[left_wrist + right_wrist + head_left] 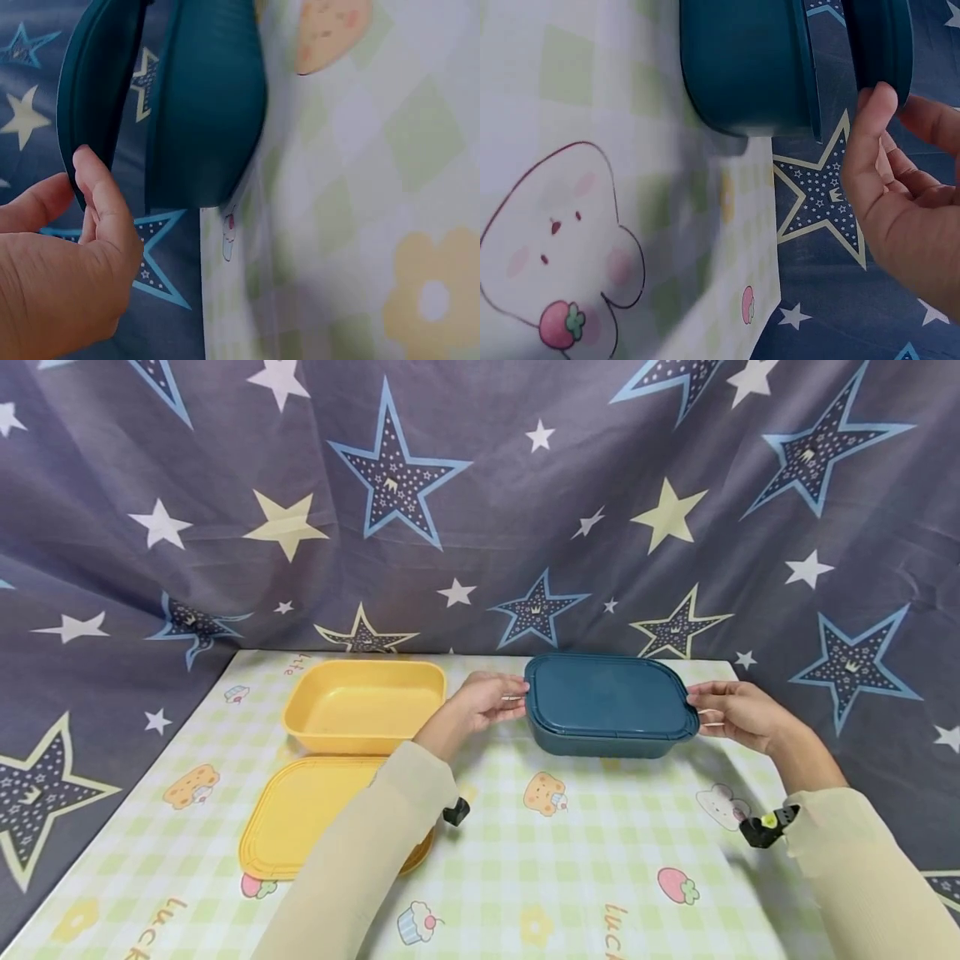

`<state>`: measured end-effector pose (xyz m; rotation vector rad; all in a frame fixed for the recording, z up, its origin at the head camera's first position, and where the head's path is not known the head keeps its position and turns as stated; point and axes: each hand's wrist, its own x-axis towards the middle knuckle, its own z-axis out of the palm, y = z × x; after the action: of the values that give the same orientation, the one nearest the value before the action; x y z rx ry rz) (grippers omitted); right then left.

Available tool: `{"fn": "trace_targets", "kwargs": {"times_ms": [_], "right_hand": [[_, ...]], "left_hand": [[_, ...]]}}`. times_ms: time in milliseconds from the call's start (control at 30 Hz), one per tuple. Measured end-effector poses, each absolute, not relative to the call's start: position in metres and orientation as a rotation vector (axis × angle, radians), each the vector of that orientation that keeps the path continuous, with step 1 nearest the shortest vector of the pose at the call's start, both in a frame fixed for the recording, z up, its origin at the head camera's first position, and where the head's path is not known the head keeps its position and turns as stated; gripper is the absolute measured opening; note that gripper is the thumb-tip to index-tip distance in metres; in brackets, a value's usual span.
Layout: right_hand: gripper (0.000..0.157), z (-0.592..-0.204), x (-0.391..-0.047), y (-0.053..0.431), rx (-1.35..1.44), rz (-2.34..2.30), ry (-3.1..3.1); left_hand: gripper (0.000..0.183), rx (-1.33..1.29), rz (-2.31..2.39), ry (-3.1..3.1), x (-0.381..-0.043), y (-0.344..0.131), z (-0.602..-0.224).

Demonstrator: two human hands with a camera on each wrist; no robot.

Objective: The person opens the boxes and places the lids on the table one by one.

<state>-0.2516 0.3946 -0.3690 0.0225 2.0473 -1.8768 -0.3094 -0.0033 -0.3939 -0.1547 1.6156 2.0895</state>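
A dark teal lid point(609, 695) spans between the two hands over a matching rectangular food container point(603, 747) at the back right of the table. The left hand point(486, 700) pinches the lid's left end between thumb and fingers. At its right end, the right hand point(738, 714) grips the lid the same way. Both wrist views show a gap between the lid point(101, 82) and the rim of the container point(746, 67), so the lid is raised above it. The container stands on the tablecloth, its inside hidden beneath the lid.
An uncovered yellow container point(363, 743) stands left of the left hand. In front of it lies a yellow lid point(303, 818), partly hidden by the left sleeve. A checked tablecloth point(570, 877) covers the table, and a star-patterned curtain point(480, 510) hangs right behind it.
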Motion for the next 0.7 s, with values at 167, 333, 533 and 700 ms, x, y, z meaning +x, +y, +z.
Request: {"fn": "trace_targets", "kwargs": {"times_ms": [167, 333, 533, 700], "right_hand": [[0.012, -0.371, -0.247, 0.393, 0.032, -1.771, 2.132], [0.018, -0.373, -0.242, 0.395, -0.001, -1.65, 2.23], [0.02, -0.377, -0.233, 0.399, -0.041, -1.525, 2.257], [0.02, -0.382, -0.225, 0.4, -0.065, -1.49, 2.237]], "left_hand": [[0.029, -0.108, 2.039, 1.652, -0.296, -0.005, -0.399], [0.025, -0.051, 2.026, 1.66, -0.284, -0.008, -0.401], [0.025, -0.02, 2.004, 1.702, -0.266, -0.011, -0.403], [0.022, 0.014, 1.972, 1.734, -0.25, -0.014, -0.41]]}}
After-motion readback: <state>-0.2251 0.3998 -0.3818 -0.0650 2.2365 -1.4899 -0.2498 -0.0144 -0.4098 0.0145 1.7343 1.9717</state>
